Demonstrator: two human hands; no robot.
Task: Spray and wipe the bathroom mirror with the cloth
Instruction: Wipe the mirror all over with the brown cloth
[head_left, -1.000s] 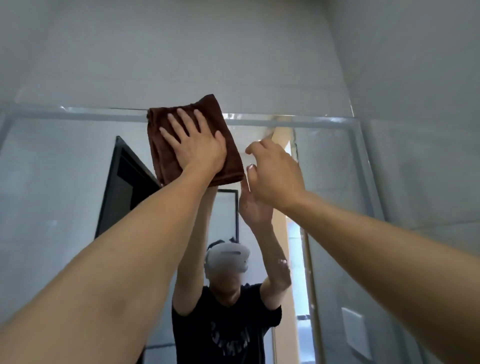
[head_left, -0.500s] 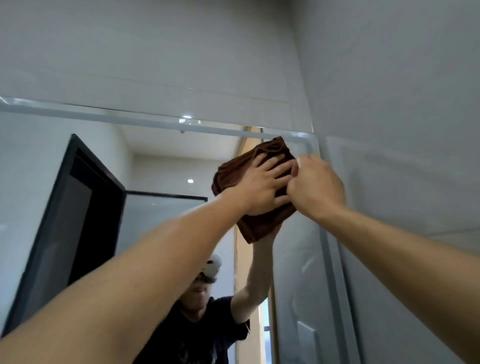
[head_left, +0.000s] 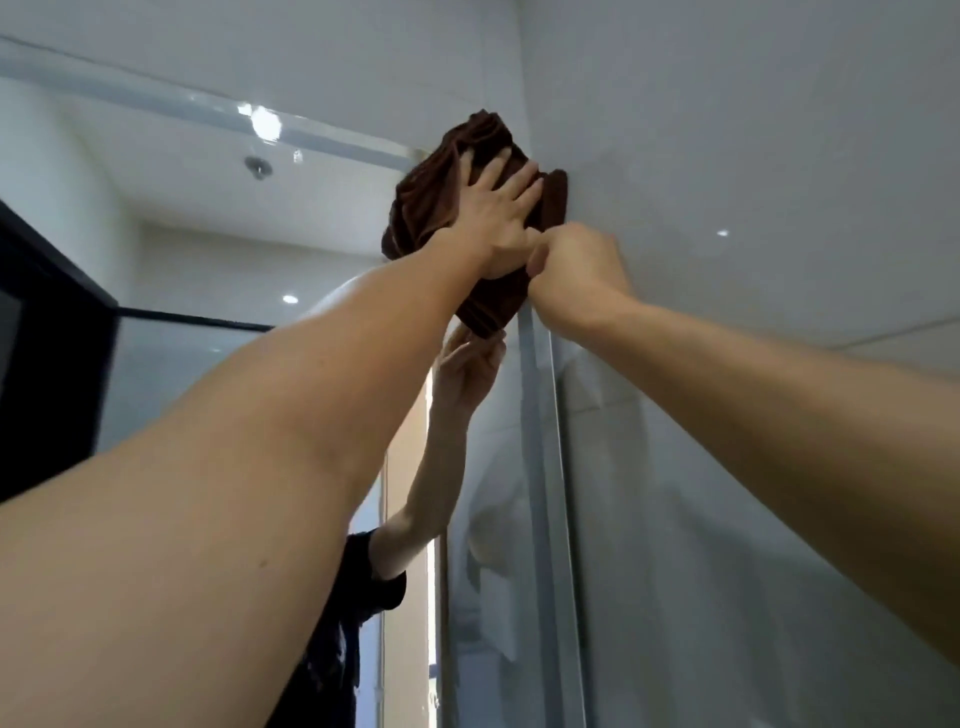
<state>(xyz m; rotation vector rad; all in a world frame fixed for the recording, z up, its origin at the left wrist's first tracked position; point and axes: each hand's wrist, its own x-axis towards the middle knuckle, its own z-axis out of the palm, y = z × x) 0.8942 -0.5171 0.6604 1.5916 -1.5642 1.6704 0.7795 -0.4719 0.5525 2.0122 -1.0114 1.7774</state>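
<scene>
A bunched brown cloth (head_left: 434, 192) is pressed into the mirror's (head_left: 208, 249) top right corner, against the side wall. My left hand (head_left: 496, 213) lies flat on the cloth with its fingers spread. My right hand (head_left: 576, 275) is closed into a fist just below and right of it, touching the cloth's lower edge by the mirror's right rim. Whether the right hand pinches the cloth is hidden. No spray bottle is in view.
The grey tiled side wall (head_left: 753, 182) meets the mirror on the right. The mirror's bevelled top edge (head_left: 156, 98) runs along the wall above. A dark door frame (head_left: 47, 338) and a person's raised arm are reflected in the glass.
The cloth and both hands have slid right and up, from the middle of the top edge into the top right corner. The cloth has bunched up. My view has tilted up.
</scene>
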